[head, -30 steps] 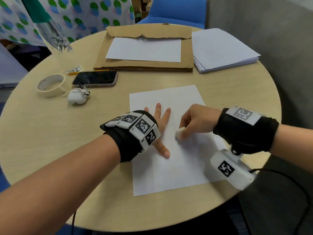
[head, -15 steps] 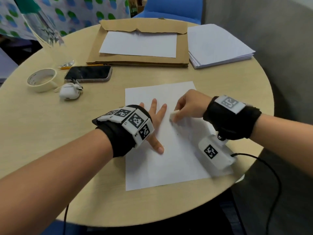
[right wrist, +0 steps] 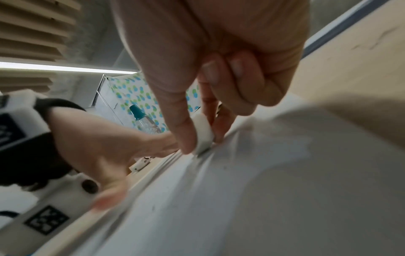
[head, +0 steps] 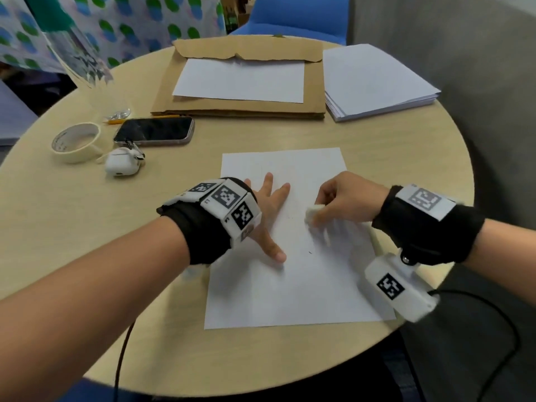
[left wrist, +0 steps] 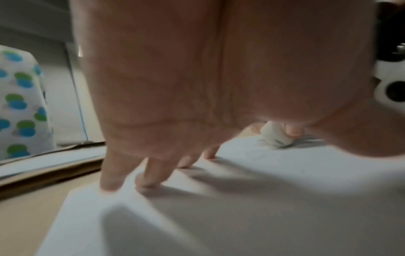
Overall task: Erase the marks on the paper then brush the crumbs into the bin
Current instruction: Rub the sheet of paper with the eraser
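Paper (head: 290, 285) lies lower centre on the table (head: 87, 242). Left hand (head: 268, 213) flat on it, fingers (left wrist: 109, 180) spread wide. Right hand (head: 345, 200) pinches the eraser (head: 312, 213) (thumb and fingers), tip on the sheet. Small dark marks beside it. Phone (head: 155, 130), tape roll (head: 77, 142) upper left.

The paper (head: 293, 288) and eraser (head: 311, 213) are white on a pale wood table (head: 72, 227). The envelope (head: 313, 91) is brown, the phone (head: 155, 130) black, the chair (head: 293, 15) blue.

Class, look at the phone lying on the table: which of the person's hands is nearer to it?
Left. The left hand lies flat on the paper, just this side of the phone; the right hand, pinching the eraser, is farther right.
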`<state>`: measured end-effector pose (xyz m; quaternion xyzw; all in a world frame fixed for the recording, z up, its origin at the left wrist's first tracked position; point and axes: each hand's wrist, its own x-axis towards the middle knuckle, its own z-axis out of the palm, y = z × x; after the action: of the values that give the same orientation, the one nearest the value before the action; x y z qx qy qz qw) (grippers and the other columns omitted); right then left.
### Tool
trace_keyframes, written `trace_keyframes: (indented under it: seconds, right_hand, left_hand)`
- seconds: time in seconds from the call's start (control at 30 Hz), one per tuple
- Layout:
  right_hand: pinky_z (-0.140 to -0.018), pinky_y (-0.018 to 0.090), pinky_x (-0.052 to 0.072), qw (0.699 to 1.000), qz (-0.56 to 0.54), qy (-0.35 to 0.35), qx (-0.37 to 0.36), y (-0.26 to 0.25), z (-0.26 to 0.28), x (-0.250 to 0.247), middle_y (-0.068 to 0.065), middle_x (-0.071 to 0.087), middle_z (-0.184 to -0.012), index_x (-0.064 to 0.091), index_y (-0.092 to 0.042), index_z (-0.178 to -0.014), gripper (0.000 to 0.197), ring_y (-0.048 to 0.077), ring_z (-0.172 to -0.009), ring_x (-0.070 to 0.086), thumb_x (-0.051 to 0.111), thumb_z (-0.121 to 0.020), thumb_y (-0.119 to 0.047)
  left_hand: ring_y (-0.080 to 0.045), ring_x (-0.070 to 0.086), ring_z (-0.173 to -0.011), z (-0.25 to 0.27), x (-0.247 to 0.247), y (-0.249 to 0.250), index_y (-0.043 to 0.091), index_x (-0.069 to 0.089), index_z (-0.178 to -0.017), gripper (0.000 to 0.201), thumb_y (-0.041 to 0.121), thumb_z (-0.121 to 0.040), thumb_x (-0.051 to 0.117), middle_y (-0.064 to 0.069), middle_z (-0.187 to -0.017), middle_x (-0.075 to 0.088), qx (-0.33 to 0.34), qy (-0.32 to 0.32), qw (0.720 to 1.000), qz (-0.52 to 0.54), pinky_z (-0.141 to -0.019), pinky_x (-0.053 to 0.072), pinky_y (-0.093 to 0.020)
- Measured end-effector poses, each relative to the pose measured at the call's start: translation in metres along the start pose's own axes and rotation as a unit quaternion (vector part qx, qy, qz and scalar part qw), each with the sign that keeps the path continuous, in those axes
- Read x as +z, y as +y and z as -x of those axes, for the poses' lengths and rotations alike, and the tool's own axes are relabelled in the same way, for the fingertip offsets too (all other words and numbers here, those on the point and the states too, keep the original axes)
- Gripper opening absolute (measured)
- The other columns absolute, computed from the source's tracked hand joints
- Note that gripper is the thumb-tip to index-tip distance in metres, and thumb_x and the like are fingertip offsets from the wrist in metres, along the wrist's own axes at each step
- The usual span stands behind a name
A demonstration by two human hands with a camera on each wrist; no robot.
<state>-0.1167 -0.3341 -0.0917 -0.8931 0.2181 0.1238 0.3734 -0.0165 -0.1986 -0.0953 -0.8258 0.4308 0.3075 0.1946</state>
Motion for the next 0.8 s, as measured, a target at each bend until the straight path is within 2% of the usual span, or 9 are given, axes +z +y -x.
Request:
trace_keyframes:
  seconds: [0.17, 0.3, 0.4, 0.47, 0.53, 0.6, 0.7, 0.77, 0.8]
  right_hand:
    - [-0.057, 0.022, 0.040, 1.000, 0.026, -0.006, -0.006, -0.011, -0.009, -0.001, -0.006, 0.058, -0.062, 0.063, -0.018, -0.062, 0.018, 0.009, -0.061, 0.052, 0.078, -0.069, -0.024]
    - [-0.058, 0.024, 0.043, 0.999, 0.016, 0.028, -0.008, -0.017, -0.014, 0.002, -0.005, 0.059, -0.062, 0.062, -0.018, -0.063, 0.019, 0.013, -0.064, 0.055, 0.077, -0.070, -0.026]
    - [-0.053, 0.021, 0.039, 0.996, 0.057, -0.055, -0.041, -0.018, 0.014, 0.018, -0.007, 0.054, -0.056, 0.055, -0.021, -0.056, 0.024, 0.008, -0.054, 0.049, 0.074, -0.072, -0.024]
    - [-0.056, 0.022, 0.042, 0.985, 0.089, -0.143, -0.041, -0.019, 0.026, 0.024, -0.008, 0.056, -0.057, 0.059, -0.021, -0.059, 0.020, 0.006, -0.054, 0.050, 0.075, -0.070, -0.023]
    - [-0.061, 0.023, 0.044, 0.980, 0.096, -0.174, -0.023, -0.024, 0.021, 0.019, -0.009, 0.059, -0.057, 0.064, -0.020, -0.061, 0.016, 0.006, -0.056, 0.051, 0.078, -0.068, -0.022]
    - [-0.060, 0.021, 0.042, 0.988, 0.095, -0.124, -0.012, -0.028, 0.003, 0.009, -0.009, 0.058, -0.058, 0.062, -0.021, -0.059, 0.019, 0.006, -0.057, 0.051, 0.079, -0.068, -0.021]
    - [-0.053, 0.021, 0.039, 0.997, 0.077, 0.002, -0.007, -0.032, -0.015, 0.000, -0.006, 0.058, -0.063, 0.061, -0.021, -0.061, 0.020, 0.010, -0.063, 0.053, 0.078, -0.070, -0.026]
    - [-0.050, 0.020, 0.038, 0.997, 0.067, 0.028, -0.023, -0.027, -0.005, 0.007, -0.005, 0.057, -0.062, 0.058, -0.021, -0.059, 0.022, 0.011, -0.062, 0.053, 0.075, -0.072, -0.025]
    - [-0.050, 0.020, 0.038, 0.997, 0.068, 0.014, -0.032, -0.025, 0.005, 0.012, -0.005, 0.056, -0.060, 0.057, -0.021, -0.058, 0.023, 0.011, -0.060, 0.052, 0.074, -0.072, -0.023]
  left_hand:
    - [-0.038, -0.018, -0.142, -0.001, 0.007, 0.003, 0.020, -0.022, -0.146, 0.136, 0.068, -0.059, 0.070, -0.012, -0.153, -0.028, 0.013, 0.039, 0.999, 0.012, -0.116, -0.004, -0.051]
    - [-0.037, -0.019, -0.142, -0.003, 0.008, 0.004, 0.018, -0.027, -0.144, 0.141, 0.065, -0.058, 0.074, -0.013, -0.151, -0.033, 0.017, 0.024, 0.999, 0.025, -0.117, 0.005, -0.054]
    - [-0.037, -0.020, -0.141, -0.004, 0.008, 0.005, 0.017, -0.029, -0.143, 0.142, 0.065, -0.057, 0.074, -0.014, -0.150, -0.034, 0.016, 0.019, 0.999, 0.027, -0.117, 0.005, -0.054]
    - [-0.038, -0.020, -0.141, -0.005, 0.008, 0.006, 0.016, -0.029, -0.143, 0.143, 0.066, -0.057, 0.074, -0.015, -0.149, -0.035, 0.017, 0.018, 0.999, 0.026, -0.117, 0.005, -0.054]
    - [-0.039, -0.020, -0.141, -0.007, 0.009, 0.005, 0.015, -0.030, -0.143, 0.143, 0.066, -0.057, 0.074, -0.016, -0.149, -0.035, 0.020, 0.021, 0.999, 0.023, -0.116, 0.005, -0.055]
    - [-0.040, -0.020, -0.141, -0.008, 0.010, 0.003, 0.015, -0.029, -0.143, 0.143, 0.066, -0.057, 0.073, -0.016, -0.149, -0.035, 0.024, 0.026, 0.999, 0.022, -0.116, 0.006, -0.056]
    - [-0.039, -0.021, -0.141, -0.008, 0.012, 0.002, 0.017, -0.030, -0.142, 0.143, 0.067, -0.056, 0.073, -0.016, -0.149, -0.035, 0.027, 0.031, 0.999, 0.026, -0.116, 0.005, -0.056]
    - [-0.039, -0.020, -0.141, -0.009, 0.012, 0.002, 0.017, -0.030, -0.143, 0.143, 0.067, -0.057, 0.073, -0.016, -0.149, -0.034, 0.028, 0.033, 0.999, 0.025, -0.116, 0.004, -0.055]
    - [-0.039, -0.020, -0.141, -0.009, 0.012, 0.002, 0.016, -0.029, -0.143, 0.142, 0.067, -0.057, 0.073, -0.016, -0.149, -0.034, 0.028, 0.034, 0.999, 0.025, -0.116, 0.005, -0.055]
